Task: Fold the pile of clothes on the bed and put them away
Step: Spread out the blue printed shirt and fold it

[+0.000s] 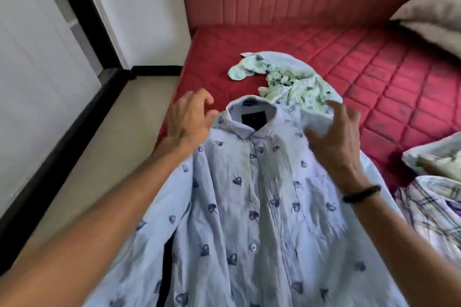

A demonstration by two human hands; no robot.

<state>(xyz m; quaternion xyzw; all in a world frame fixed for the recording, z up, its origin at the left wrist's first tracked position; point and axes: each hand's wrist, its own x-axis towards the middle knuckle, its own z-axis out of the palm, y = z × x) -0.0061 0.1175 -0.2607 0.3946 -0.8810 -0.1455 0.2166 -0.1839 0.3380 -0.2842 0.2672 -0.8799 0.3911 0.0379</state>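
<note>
- Two hands hover at the shoulders of a pale blue leaf-print shirt [252,207], spread front-up and buttoned on the red bed [374,77]
- left hand [189,117] spread, fingers loosely curved, holding nothing; right hand [339,137] fingers splayed on the shoulder cloth
- green-patterned garment [294,87] crumpled beyond the collar; plaid shirt [434,209] at right

Both bare forearms reached forward from the bottom corners and converged toward the middle. The left hand [189,117] was held palm down, wrist bent a little inward, its fingers [203,101] spread and loosely curled, the thumb set apart; it gripped nothing. The right hand [336,137] was also palm down, fingers spread and slightly bent, thumb pointing inward. A dark band [361,194] circled the right wrist.
</note>
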